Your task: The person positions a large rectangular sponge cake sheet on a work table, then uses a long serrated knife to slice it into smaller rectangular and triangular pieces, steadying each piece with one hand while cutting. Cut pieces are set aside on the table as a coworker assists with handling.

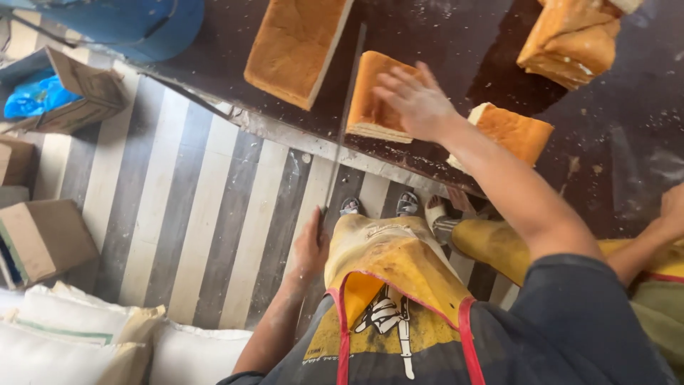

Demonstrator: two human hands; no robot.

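Note:
My right hand lies flat with spread fingers on the end of a cut block of golden sponge bread near the front edge of the dark worktable. My left hand hangs low beside my yellow apron, closed on the handle of a long thin knife. Its blade reaches up across the table between that block and a larger slab of bread. Another cut piece sits just right of my forearm.
More stacked loaves sit at the table's far right. A co-worker's arm enters from the right. Cardboard boxes, white sacks and a blue tub stand on the striped floor to the left.

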